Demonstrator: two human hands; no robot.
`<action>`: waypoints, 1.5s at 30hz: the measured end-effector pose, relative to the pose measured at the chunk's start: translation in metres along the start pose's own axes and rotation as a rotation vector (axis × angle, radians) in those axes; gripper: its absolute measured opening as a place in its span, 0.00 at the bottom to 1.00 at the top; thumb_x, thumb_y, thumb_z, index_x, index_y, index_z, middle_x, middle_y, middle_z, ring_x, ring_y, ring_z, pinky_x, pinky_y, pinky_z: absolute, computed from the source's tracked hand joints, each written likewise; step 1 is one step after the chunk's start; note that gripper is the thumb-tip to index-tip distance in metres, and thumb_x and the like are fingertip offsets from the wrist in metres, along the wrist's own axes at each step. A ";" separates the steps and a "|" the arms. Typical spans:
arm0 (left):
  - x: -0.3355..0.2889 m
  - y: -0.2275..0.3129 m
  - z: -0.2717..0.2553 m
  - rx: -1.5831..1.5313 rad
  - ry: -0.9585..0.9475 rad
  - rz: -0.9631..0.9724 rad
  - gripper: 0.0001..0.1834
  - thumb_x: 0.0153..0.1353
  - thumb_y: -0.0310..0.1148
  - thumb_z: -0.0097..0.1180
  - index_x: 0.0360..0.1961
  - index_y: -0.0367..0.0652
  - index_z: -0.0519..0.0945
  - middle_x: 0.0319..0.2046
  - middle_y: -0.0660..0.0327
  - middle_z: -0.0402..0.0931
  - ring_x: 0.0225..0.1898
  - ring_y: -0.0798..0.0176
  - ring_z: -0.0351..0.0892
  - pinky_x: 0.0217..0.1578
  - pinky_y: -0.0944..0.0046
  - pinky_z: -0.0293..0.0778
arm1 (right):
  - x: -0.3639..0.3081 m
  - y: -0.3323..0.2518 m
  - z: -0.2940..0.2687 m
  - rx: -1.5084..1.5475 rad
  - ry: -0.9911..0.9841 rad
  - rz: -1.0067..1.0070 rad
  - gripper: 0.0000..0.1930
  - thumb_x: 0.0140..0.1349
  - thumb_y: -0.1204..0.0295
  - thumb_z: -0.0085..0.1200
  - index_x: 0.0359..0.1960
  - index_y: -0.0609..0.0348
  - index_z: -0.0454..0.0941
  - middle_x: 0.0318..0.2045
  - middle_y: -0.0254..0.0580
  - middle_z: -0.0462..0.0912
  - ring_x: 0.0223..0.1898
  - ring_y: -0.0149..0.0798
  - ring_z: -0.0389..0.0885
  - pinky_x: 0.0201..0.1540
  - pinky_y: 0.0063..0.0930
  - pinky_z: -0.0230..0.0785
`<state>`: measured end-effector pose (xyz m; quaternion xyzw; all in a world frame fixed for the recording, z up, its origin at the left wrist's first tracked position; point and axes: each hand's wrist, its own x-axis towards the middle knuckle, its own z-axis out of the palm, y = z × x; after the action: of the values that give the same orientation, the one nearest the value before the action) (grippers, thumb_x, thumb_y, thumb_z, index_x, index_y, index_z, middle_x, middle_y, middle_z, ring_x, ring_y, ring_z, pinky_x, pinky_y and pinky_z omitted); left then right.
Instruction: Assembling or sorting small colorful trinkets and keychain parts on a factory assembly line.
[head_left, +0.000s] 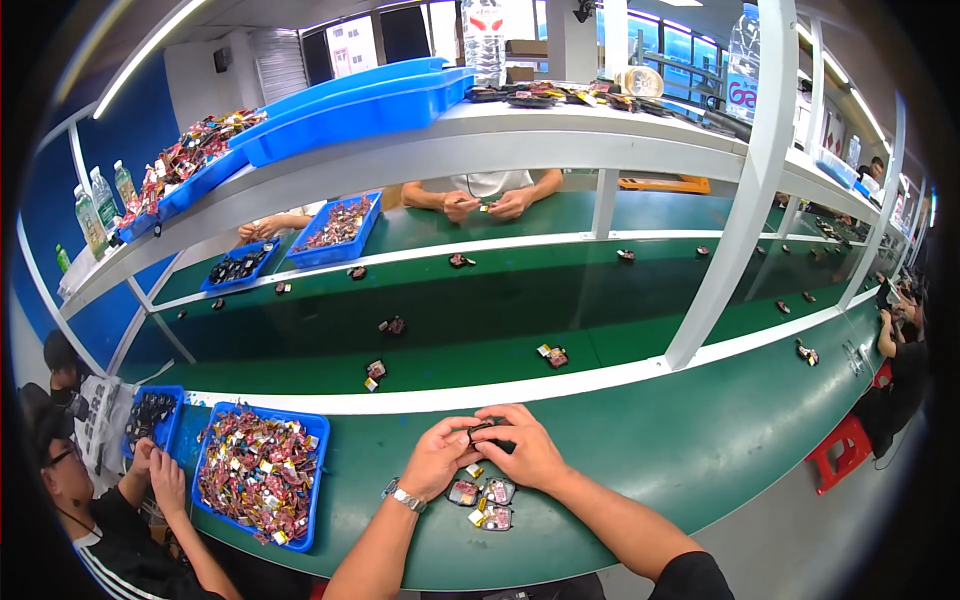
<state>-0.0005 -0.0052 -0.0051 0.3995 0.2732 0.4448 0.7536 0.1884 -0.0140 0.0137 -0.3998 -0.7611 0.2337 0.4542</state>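
Over the green bench, my left hand (440,458) and my right hand (522,450) meet with fingers closed round a small black plastic part (486,430). Fingers cover much of it, so its exact kind cannot be made out. Just below my hands lies a small group of dark-cased pieces (498,491) with reddish circuit boards and yellow-and-white labels. A watch (405,496) with a metal band is on my left wrist.
A blue tray (322,450) heaped with circuit boards stands to my left, beside a co-worker's hands (165,475). Ahead runs a dark green conveyor (480,320) carrying scattered pieces. A white post (730,215) and overhead shelf (560,135) stand in front. Another person's hands (490,205) work opposite.
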 end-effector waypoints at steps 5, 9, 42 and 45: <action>-0.002 -0.004 -0.002 -0.012 0.028 0.045 0.13 0.69 0.27 0.50 0.53 0.38 0.71 0.48 0.55 0.77 0.51 0.61 0.78 0.53 0.57 0.77 | 0.001 -0.007 0.003 0.034 -0.007 -0.016 0.10 0.56 0.74 0.61 0.41 0.54 0.85 0.52 0.40 0.79 0.55 0.45 0.74 0.56 0.36 0.70; 0.000 -0.004 0.002 -0.027 0.044 0.087 0.14 0.69 0.27 0.51 0.54 0.37 0.70 0.47 0.55 0.78 0.50 0.61 0.79 0.53 0.56 0.78 | 0.002 -0.006 0.001 -0.012 -0.006 -0.049 0.11 0.55 0.75 0.61 0.42 0.54 0.84 0.53 0.41 0.77 0.55 0.46 0.73 0.57 0.37 0.69; 0.000 0.001 0.008 -0.022 0.093 0.036 0.15 0.68 0.23 0.47 0.56 0.36 0.68 0.47 0.55 0.78 0.50 0.59 0.79 0.57 0.50 0.75 | 0.010 -0.014 -0.009 -0.408 0.097 -0.389 0.11 0.46 0.79 0.57 0.34 0.57 0.80 0.35 0.36 0.78 0.38 0.39 0.78 0.39 0.31 0.75; 0.000 0.001 0.008 -0.034 0.083 0.043 0.15 0.68 0.23 0.47 0.56 0.36 0.67 0.46 0.55 0.78 0.50 0.59 0.79 0.57 0.50 0.75 | 0.011 -0.012 -0.008 -0.404 0.112 -0.388 0.09 0.46 0.79 0.57 0.32 0.58 0.80 0.35 0.36 0.78 0.37 0.39 0.77 0.39 0.30 0.75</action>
<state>0.0051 -0.0080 -0.0001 0.3738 0.2880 0.4818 0.7384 0.1877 -0.0124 0.0316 -0.3413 -0.8282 -0.0364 0.4431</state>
